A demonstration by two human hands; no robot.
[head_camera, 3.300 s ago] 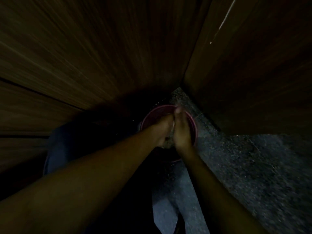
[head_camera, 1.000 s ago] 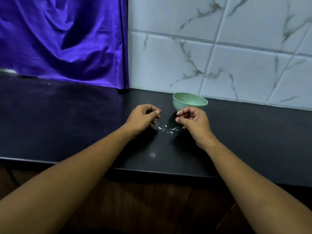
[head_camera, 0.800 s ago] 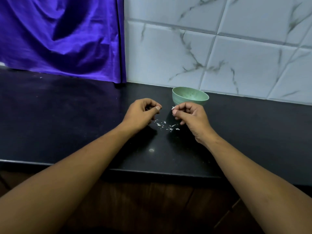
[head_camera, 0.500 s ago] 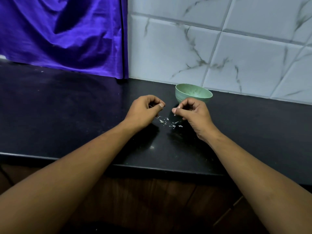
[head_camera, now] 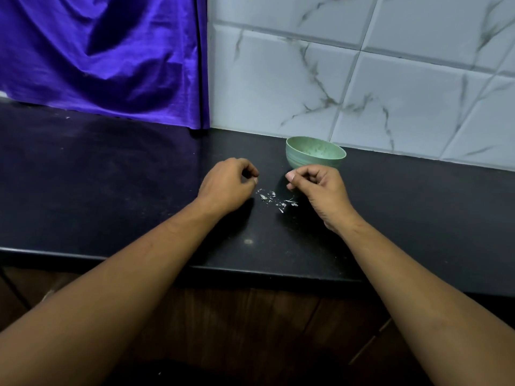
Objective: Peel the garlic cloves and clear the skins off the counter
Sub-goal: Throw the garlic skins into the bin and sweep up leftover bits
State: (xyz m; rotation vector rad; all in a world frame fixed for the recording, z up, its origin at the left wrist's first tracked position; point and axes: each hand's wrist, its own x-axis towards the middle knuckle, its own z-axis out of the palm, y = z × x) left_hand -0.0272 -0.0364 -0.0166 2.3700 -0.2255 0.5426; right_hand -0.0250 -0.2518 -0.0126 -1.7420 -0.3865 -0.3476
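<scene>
Skins [head_camera: 274,199] lie mid-counter [head_camera: 111,190] between the hands, so clearing seems unfinished. Left hand [head_camera: 227,188] and right hand [head_camera: 320,188] are curled; whether either pinches anything I cannot tell. Bowl [head_camera: 306,160] sits by the back edge.

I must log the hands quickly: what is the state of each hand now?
Left hand: fingers curled, thumb against fingertip; whether it holds anything cannot be told.
Right hand: fingers curled likewise; whether it holds anything cannot be told.
</scene>
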